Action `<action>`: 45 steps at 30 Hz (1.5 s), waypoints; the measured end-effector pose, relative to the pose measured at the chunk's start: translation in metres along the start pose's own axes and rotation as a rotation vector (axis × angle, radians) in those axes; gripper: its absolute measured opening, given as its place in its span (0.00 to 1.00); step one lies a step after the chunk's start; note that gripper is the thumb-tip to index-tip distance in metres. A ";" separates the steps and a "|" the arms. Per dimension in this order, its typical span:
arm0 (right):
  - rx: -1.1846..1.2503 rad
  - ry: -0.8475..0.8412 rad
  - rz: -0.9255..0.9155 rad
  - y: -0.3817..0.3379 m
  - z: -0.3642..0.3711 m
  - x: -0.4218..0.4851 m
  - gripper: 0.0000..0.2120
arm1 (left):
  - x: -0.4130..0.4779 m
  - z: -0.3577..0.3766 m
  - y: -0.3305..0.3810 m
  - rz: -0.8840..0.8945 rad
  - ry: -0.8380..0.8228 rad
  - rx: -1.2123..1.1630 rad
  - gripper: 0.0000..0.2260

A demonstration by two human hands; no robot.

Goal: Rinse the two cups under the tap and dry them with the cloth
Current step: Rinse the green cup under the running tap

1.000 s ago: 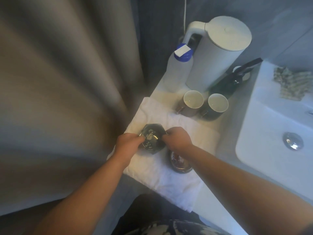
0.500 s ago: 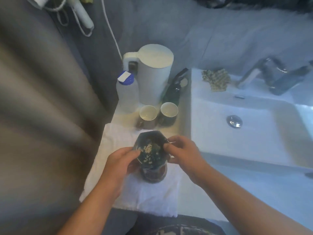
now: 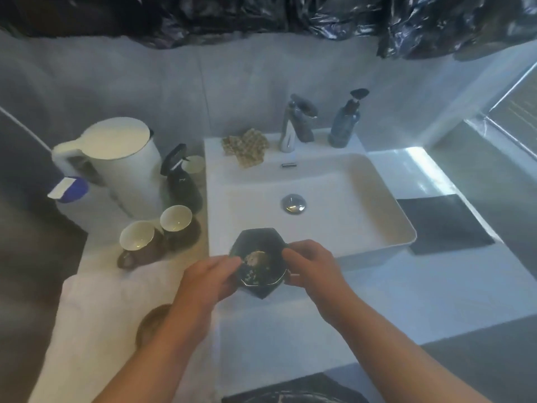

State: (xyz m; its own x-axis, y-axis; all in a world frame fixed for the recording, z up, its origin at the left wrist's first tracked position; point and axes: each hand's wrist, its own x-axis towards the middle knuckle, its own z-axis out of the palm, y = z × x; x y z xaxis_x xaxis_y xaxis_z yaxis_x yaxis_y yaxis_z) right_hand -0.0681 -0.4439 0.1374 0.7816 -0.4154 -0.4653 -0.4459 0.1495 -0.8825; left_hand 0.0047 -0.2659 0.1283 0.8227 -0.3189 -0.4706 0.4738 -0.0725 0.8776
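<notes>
I hold a dark hexagonal cup [image 3: 259,263] with pale residue inside, at the front rim of the white sink [image 3: 363,181]. My left hand [image 3: 207,279] grips its left side and my right hand [image 3: 312,267] grips its right side. A second dark cup [image 3: 152,322] rests on the white towel [image 3: 96,324] at the left, partly hidden by my left forearm. The chrome tap [image 3: 296,126] stands at the back of the sink, with no water running. A checked cloth [image 3: 245,146] lies on the sink ledge left of the tap.
Two white-lined mugs [image 3: 158,231] stand on the counter left of the sink. Behind them are a white kettle [image 3: 119,161], a dark spray bottle [image 3: 181,181] and a blue-capped bottle [image 3: 69,189]. A soap dispenser [image 3: 345,120] is right of the tap. A dark mat [image 3: 441,223] lies right of the sink.
Both hands lifted the hexagonal cup off the towel and carried it right, to the sink's front rim. The second cup stayed on the towel. The view swung toward the sink.
</notes>
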 end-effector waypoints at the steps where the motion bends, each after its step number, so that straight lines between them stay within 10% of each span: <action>1: -0.004 0.001 -0.008 -0.001 -0.014 0.005 0.20 | 0.003 0.013 0.000 -0.004 -0.002 0.016 0.06; 18: -0.184 -0.154 0.007 -0.027 -0.179 0.114 0.09 | 0.079 0.192 0.002 -0.199 0.140 -0.179 0.10; 32: -0.988 -0.019 -0.967 -0.186 -0.122 0.254 0.13 | 0.184 0.169 0.046 -0.138 0.276 -0.201 0.04; 45: -0.924 0.031 -1.294 -0.191 -0.114 0.286 0.04 | 0.220 0.176 0.049 -0.178 0.218 -0.305 0.04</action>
State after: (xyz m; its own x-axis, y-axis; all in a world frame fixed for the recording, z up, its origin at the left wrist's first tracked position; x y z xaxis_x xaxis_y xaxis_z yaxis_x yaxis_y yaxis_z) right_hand 0.1912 -0.6933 0.1806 0.8233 0.1568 0.5455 0.3751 -0.8716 -0.3157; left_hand 0.1532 -0.5061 0.0839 0.7515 -0.1162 -0.6494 0.6587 0.1852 0.7292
